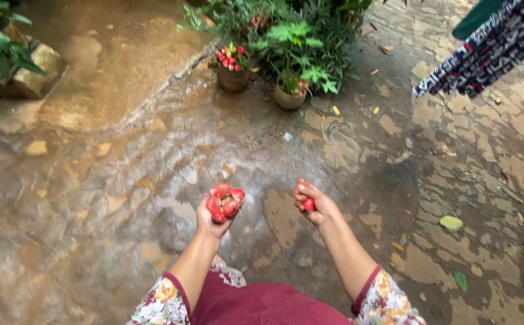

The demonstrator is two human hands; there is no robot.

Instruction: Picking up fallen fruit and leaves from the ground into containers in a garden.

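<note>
Left hand [217, 218], middle of frame, cupped around pile of red fruits [224, 201]. Right hand [313, 204] beside it, curled on one red fruit [308, 204]. Wet stone floor [123, 180] below. Pot with more red fruits [232, 69] at top.

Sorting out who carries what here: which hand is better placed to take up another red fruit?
Probably the right hand: it holds only one or two red fruits, with fingers curled loosely. The left hand is already heaped with a pile of red fruits, so adding more there risks spilling.
</note>
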